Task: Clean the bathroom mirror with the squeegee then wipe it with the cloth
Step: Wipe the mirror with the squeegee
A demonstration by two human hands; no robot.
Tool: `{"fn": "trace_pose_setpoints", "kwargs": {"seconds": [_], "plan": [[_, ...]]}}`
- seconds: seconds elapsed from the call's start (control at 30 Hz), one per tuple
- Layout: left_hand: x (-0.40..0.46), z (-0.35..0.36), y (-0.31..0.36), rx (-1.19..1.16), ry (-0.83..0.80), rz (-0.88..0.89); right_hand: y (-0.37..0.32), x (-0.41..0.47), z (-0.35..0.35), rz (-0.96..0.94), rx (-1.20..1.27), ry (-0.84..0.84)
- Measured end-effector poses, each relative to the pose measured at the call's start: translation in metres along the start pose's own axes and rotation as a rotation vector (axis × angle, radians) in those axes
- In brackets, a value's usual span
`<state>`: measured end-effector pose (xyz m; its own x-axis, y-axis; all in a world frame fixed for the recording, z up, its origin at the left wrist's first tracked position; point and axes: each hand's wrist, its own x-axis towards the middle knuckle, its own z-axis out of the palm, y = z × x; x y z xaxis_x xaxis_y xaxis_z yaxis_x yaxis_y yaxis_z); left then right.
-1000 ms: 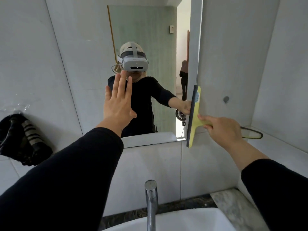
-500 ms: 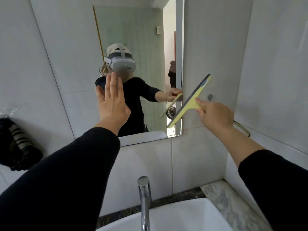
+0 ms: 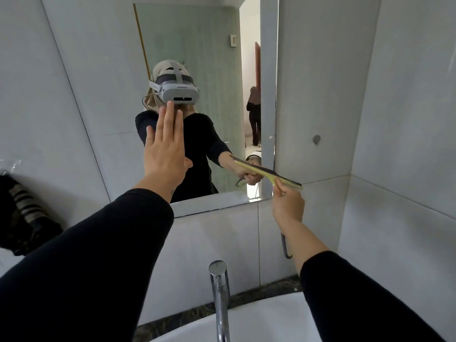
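Clearly the squeegee stage is under way, not finished. The right hand (image 3: 288, 203) has its fingers clamped on the handle of the yellow squeegee (image 3: 271, 174), whose blade lies nearly level across the lower right corner of the mirror (image 3: 197, 40), one end over the glass and the other past the mirror's right edge over the wall tile. Whether the rubber edge actually touches the glass cannot be told from this angle. The left hand (image 3: 165, 151) is raised flat, fingers straight and close together with the thumb out, holding nothing; it is up in front of the middle of the mirror, and contact with the glass is unclear.

No water streaks or foam show on the glass, so how much of it has been scraped cannot be judged. The cloth for the second step is not surely in sight: a dark striped bundle (image 3: 22, 215) lies far left against the wall, but what it is cannot be told. The tap (image 3: 219, 292) and basin (image 3: 259, 324) sit near, below the mirror. Wiping, by this reading, is all to come.
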<state>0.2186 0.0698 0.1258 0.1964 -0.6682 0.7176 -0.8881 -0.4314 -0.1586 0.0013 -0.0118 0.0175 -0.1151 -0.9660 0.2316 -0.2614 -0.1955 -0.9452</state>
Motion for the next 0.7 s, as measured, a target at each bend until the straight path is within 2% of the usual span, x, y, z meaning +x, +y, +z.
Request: {"fn": "trace_pose_setpoints", "kwargs": {"seconds": [0.17,0.33,0.53,0.7], "plan": [[0.0,0.001,-0.001,-0.004,0.011,0.016,0.001,-0.02,0.024,0.111,0.15,0.065],[-0.002,0.0,-0.002,0.009,0.028,0.04,-0.005,-0.05,0.058,0.252,0.28,0.053],[-0.017,-0.004,-0.024,-0.022,0.043,0.101,-0.013,-0.091,0.101,0.299,0.3,-0.024],[-0.047,0.002,-0.077,0.129,0.053,0.052,-0.02,-0.101,0.11,0.289,0.217,-0.029]]}}
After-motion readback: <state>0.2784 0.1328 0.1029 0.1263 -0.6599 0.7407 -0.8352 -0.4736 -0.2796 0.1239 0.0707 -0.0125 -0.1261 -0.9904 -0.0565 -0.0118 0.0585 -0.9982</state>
